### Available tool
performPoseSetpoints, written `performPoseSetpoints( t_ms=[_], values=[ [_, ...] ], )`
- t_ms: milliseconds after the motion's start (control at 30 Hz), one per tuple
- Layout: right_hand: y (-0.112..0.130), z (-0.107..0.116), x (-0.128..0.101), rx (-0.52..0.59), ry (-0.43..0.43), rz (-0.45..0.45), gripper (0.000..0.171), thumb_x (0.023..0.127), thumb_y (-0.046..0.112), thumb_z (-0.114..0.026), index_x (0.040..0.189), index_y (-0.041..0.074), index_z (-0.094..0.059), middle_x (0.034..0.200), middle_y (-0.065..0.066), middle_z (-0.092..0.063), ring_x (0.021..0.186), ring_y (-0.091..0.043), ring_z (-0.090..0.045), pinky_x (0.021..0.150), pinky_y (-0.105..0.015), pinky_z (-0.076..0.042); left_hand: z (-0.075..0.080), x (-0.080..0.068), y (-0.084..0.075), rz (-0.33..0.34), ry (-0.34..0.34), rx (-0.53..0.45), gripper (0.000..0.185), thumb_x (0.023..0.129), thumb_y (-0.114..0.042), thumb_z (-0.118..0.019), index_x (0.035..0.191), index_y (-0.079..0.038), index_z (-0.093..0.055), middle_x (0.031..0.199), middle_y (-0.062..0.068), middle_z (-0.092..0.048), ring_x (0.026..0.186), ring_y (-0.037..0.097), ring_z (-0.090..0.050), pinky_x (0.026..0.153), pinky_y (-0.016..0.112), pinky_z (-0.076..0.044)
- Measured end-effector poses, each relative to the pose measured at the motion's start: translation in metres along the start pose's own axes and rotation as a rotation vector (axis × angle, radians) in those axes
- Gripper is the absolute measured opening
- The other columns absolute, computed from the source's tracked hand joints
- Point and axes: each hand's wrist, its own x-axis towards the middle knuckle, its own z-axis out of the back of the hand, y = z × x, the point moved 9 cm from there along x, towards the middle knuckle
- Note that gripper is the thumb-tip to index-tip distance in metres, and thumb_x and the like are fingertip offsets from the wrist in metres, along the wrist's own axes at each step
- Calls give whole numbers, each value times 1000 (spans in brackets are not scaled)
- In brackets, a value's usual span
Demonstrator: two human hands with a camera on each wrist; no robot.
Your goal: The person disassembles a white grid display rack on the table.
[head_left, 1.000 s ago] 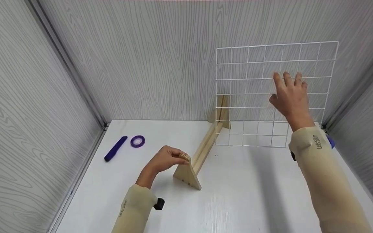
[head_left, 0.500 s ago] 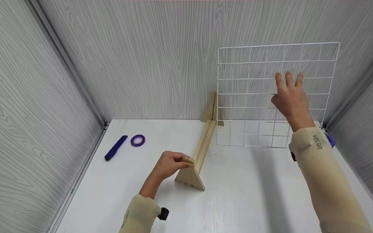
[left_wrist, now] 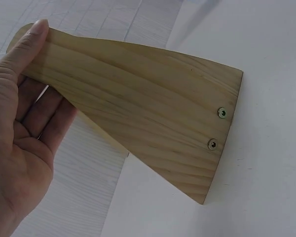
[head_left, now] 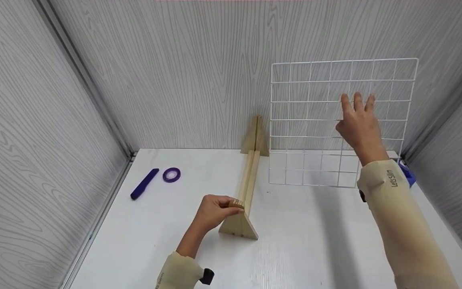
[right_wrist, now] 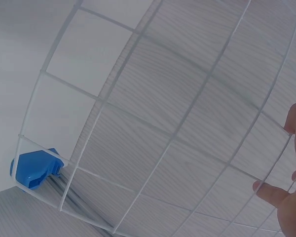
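White table — wooden stand runs front-to-back.

The head view looks forward and down over the white table, taking in both hands. The left wrist view sits close against the triangular wooden stand foot. The right wrist view looks up close through the white wire grid panel, also seen from the head.
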Motion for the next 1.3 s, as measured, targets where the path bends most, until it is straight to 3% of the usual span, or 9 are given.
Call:
performPoseSetpoints(
  t_ms=[333, 767, 1300],
  values=[
    [9, 9, -1, -13, 70, -2, 69, 93, 3, -56, 156, -1, -29, 156, -41, -25, 144, -66, -15, 86, -72, -50, 1, -8, -14, -39, -41, -13, 13, 82, -21, -86, 92, -13, -83, 94, 5, -80, 82, 10, -73, 71, 23, -60],
    [3, -11, -8, 5, 181, -61, 73, 95, 6, -57, 158, -2, -21, 158, -42, -16, 147, -65, -7, 85, -70, -51, 3, -11, -16, -42, -70, 10, 13, 81, -24, -86, 90, -15, -83, 96, 3, -80, 84, 11, -74, 72, 24, -61],
    [4, -31, -15, -32, 242, -47, 74, 93, 7, -62, 155, -6, -24, 155, -45, -19, 143, -68, -12, 87, -72, -50, 5, -13, -18, -52, -92, 5, 14, 81, -25, -86, 91, -15, -84, 96, 4, -80, 83, 10, -73, 70, 23, -60]
  ],
)
